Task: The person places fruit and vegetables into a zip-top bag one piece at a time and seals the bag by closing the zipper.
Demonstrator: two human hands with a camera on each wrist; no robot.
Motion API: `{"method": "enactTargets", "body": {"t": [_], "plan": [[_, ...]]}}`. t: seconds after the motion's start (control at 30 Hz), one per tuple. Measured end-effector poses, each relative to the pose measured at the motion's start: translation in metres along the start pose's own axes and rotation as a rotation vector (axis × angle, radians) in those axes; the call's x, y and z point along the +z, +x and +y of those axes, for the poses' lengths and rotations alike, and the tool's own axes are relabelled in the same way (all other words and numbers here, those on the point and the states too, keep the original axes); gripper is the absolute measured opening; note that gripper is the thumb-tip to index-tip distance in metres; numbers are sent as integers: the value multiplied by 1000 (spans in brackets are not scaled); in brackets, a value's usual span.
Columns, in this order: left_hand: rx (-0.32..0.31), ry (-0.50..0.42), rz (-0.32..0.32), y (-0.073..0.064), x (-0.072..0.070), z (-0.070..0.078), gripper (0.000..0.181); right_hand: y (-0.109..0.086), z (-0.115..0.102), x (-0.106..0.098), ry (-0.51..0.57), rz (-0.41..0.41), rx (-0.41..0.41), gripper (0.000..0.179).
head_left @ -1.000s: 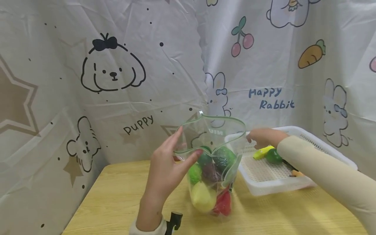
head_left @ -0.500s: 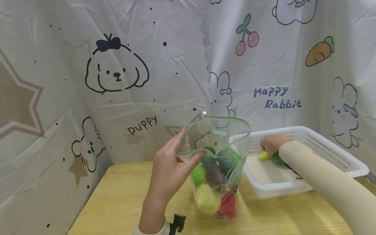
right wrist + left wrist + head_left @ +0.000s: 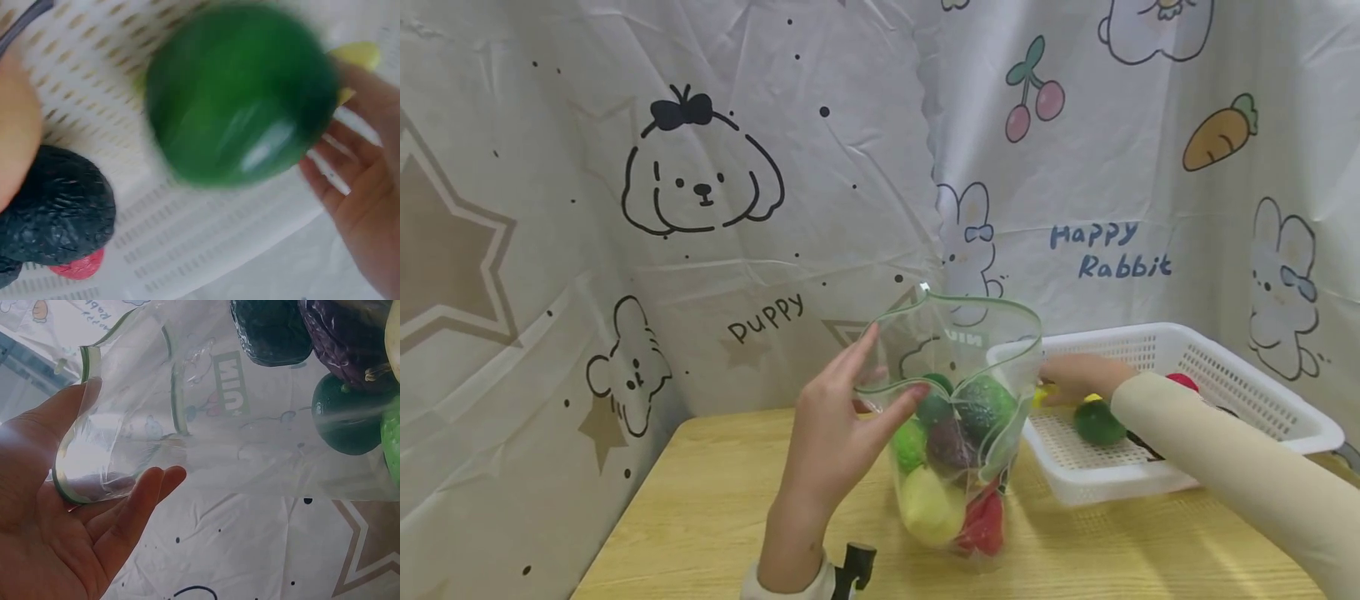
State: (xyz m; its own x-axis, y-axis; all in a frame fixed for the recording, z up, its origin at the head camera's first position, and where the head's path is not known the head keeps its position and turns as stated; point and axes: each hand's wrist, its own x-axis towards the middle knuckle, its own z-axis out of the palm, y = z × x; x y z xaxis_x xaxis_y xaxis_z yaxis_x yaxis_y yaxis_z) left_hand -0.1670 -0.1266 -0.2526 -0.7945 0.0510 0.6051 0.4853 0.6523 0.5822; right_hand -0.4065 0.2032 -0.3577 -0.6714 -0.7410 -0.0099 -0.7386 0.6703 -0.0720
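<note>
Head view: a pale wood-grain table point(image 3: 722, 492) stands against a creased white curtain point(image 3: 865, 125) printed with a puppy, rabbits, cherries, a carrot and brown stars; lettering reads "PUPPY" and "Happy Rabbit". Well in from the table's far left corner, a clear zip bag point(image 3: 958, 354) stands upright, mouth open, filled with toy produce: a pale yellow fruit point(image 3: 931, 507) and a red pepper point(image 3: 981, 525) at its base, a purple fruit point(image 3: 952, 446) and green pieces above. The left hand point(image 3: 831, 425) is spread, thumb and fingers touching the bag's rim. To the bag's right lies a white basket point(image 3: 1105, 487). Over its left end, just beside the bag, the right hand point(image 3: 1084, 377) pinches a yellow piece point(image 3: 1044, 394). A green fruit point(image 3: 1099, 421) lies inside the basket; a red piece point(image 3: 1182, 382) shows beyond the sleeve.

Left wrist view: the bag's green-edged mouth sits between the left hand's separated thumb and fingers; the curtain forms the background.

Right wrist view: the green fruit, blurred, covers some of the right fingertips, with yellow showing past them. Toward the left edge, a dark wrinkled fruit point(image 3: 59, 209) lies against the perforated basket, an orange fruit point(image 3: 15, 131) beside it.
</note>
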Motion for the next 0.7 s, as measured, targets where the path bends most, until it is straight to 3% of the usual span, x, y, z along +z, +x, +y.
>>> {"method": "enactTargets", "body": {"t": [0.07,0.17,0.3,0.4,0.6,0.7], "plan": [[4,4,2,0,0,0,81,2,-3,-4,72,39,-48,24],[14,9,7,0,-1,0,81,2,-8,-9,133,9,-13,36],[20,9,6,1,-1,0,81,-3,-15,-6,79,-125,113,58],[17,8,-2,1,0,0,81,-8,-17,1,42,-169,121,64],[23,10,-9,0,1,0,81,-11,-11,0,13,-123,14,44],[28,19,-5,0,0,0,81,-9,-11,-16,62,-96,55,36]]}}
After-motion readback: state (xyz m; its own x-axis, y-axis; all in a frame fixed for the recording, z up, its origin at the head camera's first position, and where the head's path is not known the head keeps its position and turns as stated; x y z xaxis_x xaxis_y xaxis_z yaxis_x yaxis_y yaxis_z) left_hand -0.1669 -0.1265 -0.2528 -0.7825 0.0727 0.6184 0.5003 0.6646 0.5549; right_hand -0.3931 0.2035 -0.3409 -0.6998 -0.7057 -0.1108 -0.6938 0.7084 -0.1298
